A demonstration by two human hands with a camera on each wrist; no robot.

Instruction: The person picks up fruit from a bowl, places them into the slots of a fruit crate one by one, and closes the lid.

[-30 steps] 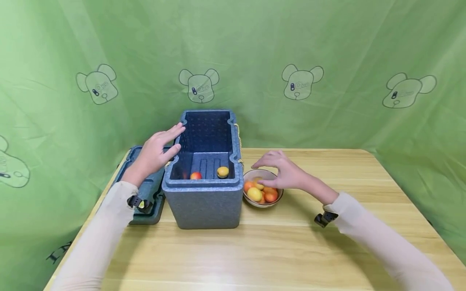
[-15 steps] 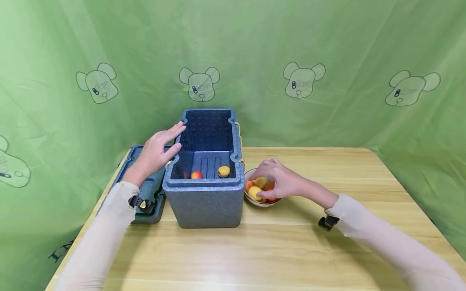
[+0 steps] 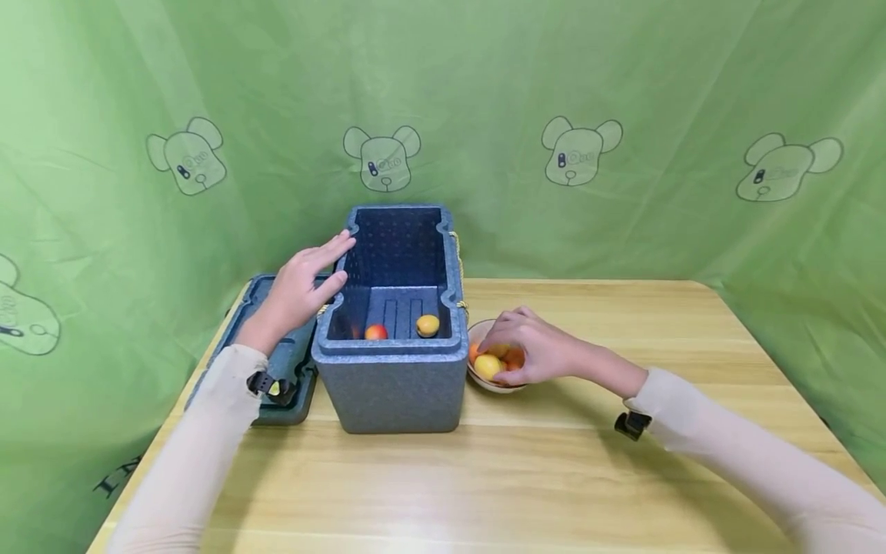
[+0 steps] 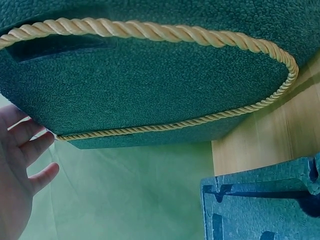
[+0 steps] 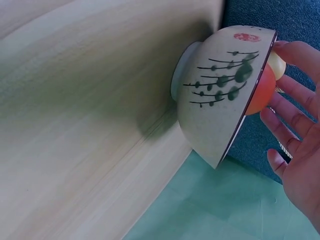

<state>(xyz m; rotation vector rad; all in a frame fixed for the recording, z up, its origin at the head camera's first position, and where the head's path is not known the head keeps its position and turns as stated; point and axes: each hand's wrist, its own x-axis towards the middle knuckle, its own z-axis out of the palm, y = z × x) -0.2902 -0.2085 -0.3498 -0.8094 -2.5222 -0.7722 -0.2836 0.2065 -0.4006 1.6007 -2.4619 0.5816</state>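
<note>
A grey-blue foam cooler box (image 3: 389, 392) stands lidless on the table. Its floor bears a red-orange fruit (image 3: 376, 332) and a yellow one. My left hand (image 3: 302, 286) rests its fairly straight fingertips on the box's left rim; the left wrist view shows them at the corner beside a rope handle (image 4: 150, 31). Right of the box sits a bowl (image 5: 220, 95) with painted green sprigs, holding several orange and yellow fruits. My right hand (image 3: 536, 346) reaches into it, thumb and fingers curled around a smooth yellow fruit (image 3: 488, 367), its exact kind unclear. The hand hides part of the contents.
The box's lid (image 3: 294, 362) lies on the table to the left, partly behind my left forearm. A wooden table (image 3: 443, 492) stretches toward me and to the right. Green cloth (image 3: 484, 77) hangs behind and at both sides.
My right hand has lowered into the bowl, and its thumb and fingers have closed around the yellow fruit. My left hand keeps its place on the box rim.
</note>
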